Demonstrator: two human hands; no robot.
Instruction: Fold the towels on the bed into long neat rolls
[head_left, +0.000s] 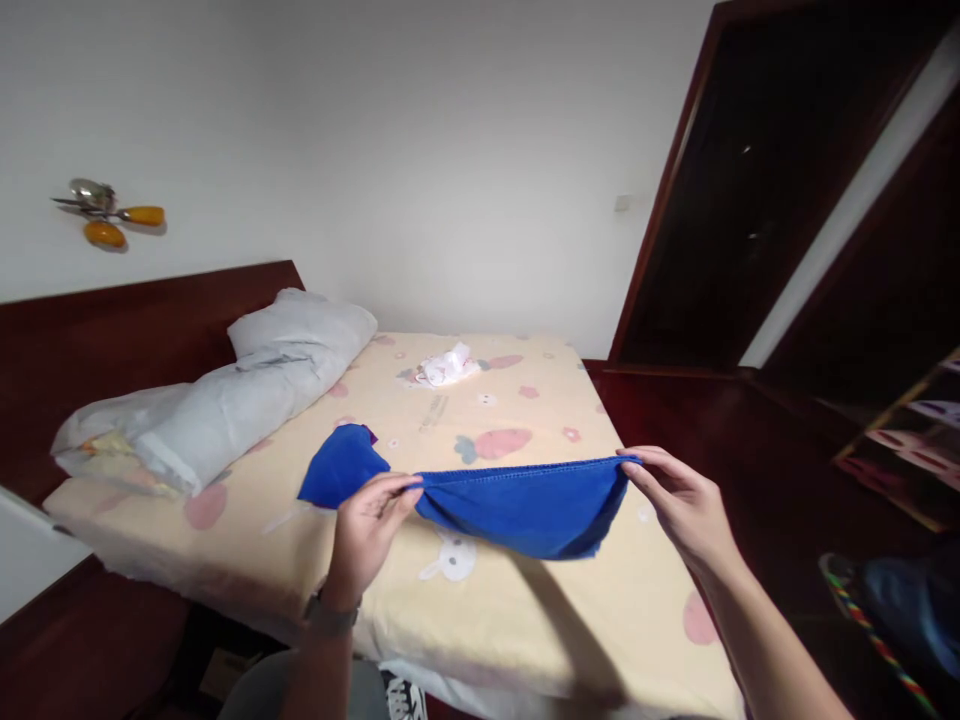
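Observation:
A blue cloth (525, 510) with a stitched edge, which looks like a towel, is stretched above the near part of the bed. My left hand (369, 532) pinches one end of its top edge between thumb and fingers. At the other end, my right hand (679, 500) pinches the corner. The cloth sags between them and casts a shadow on the sheet. Just beyond my left hand lies a second blue piece of cloth (343, 466) with a bit of purple at its edge. Whether the two blue pieces join behind my hand I cannot tell.
Beneath is a bed with a patterned cream sheet (600, 610). A crumpled white and pink item (448, 366) lies farther back. Bedding in a whitish cover (255, 385) rests against the dark headboard (150, 315). A shelf with shoes (911, 455) stands at right.

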